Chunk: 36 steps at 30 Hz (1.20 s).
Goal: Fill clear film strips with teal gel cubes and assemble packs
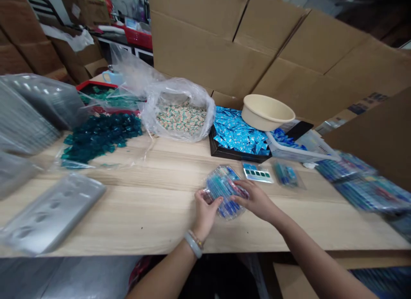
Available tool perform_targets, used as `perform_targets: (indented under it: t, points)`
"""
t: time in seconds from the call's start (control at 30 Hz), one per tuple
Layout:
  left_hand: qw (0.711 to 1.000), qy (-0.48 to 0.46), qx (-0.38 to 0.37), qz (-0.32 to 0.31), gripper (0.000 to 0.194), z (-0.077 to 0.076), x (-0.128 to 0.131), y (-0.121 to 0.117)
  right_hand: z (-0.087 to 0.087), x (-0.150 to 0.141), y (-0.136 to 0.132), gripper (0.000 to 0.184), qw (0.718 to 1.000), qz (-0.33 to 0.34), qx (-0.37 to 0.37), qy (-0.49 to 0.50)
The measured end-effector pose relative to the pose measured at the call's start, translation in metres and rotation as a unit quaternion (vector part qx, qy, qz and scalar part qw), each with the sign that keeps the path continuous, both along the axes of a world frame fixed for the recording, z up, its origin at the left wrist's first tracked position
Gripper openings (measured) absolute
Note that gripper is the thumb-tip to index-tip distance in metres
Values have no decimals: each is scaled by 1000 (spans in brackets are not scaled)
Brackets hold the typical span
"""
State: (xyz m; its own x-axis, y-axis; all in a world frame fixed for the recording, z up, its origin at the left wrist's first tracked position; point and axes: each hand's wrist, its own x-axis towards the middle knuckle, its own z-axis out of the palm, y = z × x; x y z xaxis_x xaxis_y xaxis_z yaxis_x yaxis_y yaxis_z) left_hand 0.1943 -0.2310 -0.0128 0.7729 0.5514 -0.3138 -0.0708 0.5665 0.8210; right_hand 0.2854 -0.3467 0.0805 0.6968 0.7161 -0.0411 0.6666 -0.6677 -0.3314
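clear packs held between two hands
the left hand (206, 213), thumb and fingers partly closed, grips the near left edge of the clear packs (223, 192); the right hand (253, 198), partly curled, holds their right side. just beyond on the tabletop (154, 222) lies a flat blister card (257, 173), then a black tray of blue packets (240, 132).

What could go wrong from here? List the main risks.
The clear plastic bundle, held between the left hand and right hand, could slip if either grip loosens.
The cream tub seems to rest partly on the blue packets; a knock might tip it.
The plastic bag is open, so its small pieces might spill if bumped.
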Motion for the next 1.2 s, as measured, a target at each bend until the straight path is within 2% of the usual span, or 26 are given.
perform_targets:
  t: [0.17, 0.33, 0.5, 0.63, 0.8, 0.9, 1.03, 1.2]
  points:
    - [1000, -3, -4, -2, 52, -8, -2, -1, 0, 2, 1, 47, 999, -26, -2, 22]
    - [1000, 3, -10, -7, 56, -1, -5, 2, 1, -1, 4, 41, 998, -55, 3, 34]
    - [999, -8, -16, -35, 78, 5, -5, 4, 0, -2, 5, 40, 998, -51, 0, 27]
    - [997, 2, 72, -13, 82, 5, -4, 0, -1, -3, 4, 41, 998, -53, 7, 37]
    - [977, 46, 208, 8, 74, 12, -7, 0, -1, -4, 4, 42, 998, -50, 5, 44]
    - [968, 65, 240, 24, 66, 18, -9, 4, -3, -5, 4, 41, 998, -55, 10, 33]
    - [972, 77, 221, 15, 60, 20, -9, 5, -4, -7, 4, 41, 997, -76, 23, 24]
    - [989, 53, 138, -18, 64, 17, -7, 0, 0, -7, 5, 36, 995, -75, 41, 60]
